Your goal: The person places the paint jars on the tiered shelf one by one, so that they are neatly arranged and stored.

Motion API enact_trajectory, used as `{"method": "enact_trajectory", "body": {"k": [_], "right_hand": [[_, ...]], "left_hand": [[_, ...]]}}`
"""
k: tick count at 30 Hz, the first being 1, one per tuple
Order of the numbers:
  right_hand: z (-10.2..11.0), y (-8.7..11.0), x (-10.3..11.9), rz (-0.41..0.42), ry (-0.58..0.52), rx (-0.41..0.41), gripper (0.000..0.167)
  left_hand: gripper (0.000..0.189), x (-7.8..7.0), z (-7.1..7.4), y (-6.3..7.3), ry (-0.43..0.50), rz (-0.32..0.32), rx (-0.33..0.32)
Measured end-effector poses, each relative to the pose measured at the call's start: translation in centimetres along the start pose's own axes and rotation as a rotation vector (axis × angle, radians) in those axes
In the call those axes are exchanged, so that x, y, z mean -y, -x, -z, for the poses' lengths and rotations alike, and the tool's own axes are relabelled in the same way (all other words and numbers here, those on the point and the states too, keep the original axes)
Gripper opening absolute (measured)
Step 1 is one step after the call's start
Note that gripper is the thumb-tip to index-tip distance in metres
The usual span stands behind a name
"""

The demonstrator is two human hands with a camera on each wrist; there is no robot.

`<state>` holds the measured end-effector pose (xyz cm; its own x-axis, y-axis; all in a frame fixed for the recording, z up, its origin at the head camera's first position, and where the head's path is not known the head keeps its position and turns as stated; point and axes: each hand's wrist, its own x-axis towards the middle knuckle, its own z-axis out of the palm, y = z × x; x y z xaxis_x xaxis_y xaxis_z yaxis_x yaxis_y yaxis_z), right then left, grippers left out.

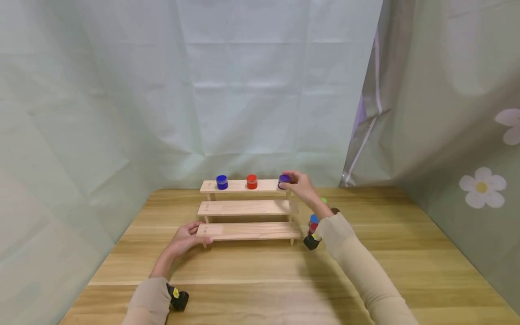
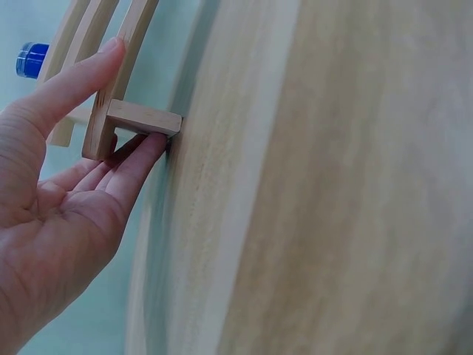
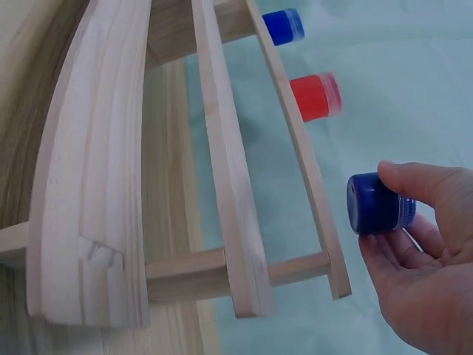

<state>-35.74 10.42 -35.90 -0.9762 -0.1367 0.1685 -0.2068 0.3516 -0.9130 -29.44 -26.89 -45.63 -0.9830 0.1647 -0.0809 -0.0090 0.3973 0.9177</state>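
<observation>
A three-tier wooden rack (image 1: 248, 231) stands on the table. My left hand (image 1: 184, 240) holds the left end of its lowest step, the thumb on top and fingers (image 2: 137, 166) by the leg. My right hand (image 1: 301, 186) pinches a dark blue paint jar (image 3: 373, 203) between thumb and fingers at the right end of the top tier. In the right wrist view a gap shows between this jar and the board. On the top tier sit a blue paint jar (image 1: 221, 182) at the left and a red paint jar (image 1: 252, 182) near the middle.
Right of the rack, partly behind my right forearm, stand several more jars: a light blue one (image 1: 313, 219), a dark red one (image 1: 313, 229), a brown one (image 1: 335, 211) and a green one (image 1: 323, 200). Pale curtains (image 1: 264, 113) hang behind the table (image 1: 243, 289).
</observation>
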Motion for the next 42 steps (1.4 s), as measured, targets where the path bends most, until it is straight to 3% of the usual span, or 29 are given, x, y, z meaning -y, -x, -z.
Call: {"method": "enact_trajectory", "body": {"k": [14, 22, 42], "right_hand": [[-1.3, -1.1, -0.2, -0.020, -0.005, -0.040, 0.049], [-1.6, -1.1, -0.6, -0.039, -0.028, -0.055, 0.051], [-0.7, -0.9, -0.2, -0.054, -0.052, 0.014, 0.062]], "left_hand": [[0.083, -0.1, -0.3, 0.4, 0.043, -0.013, -0.011], [0.084, 0.0, -0.3, 0.4, 0.021, -0.009, -0.006], [0.088, 0.1, -0.3, 0.2, 0.025, 0.012, -0.019]]}}
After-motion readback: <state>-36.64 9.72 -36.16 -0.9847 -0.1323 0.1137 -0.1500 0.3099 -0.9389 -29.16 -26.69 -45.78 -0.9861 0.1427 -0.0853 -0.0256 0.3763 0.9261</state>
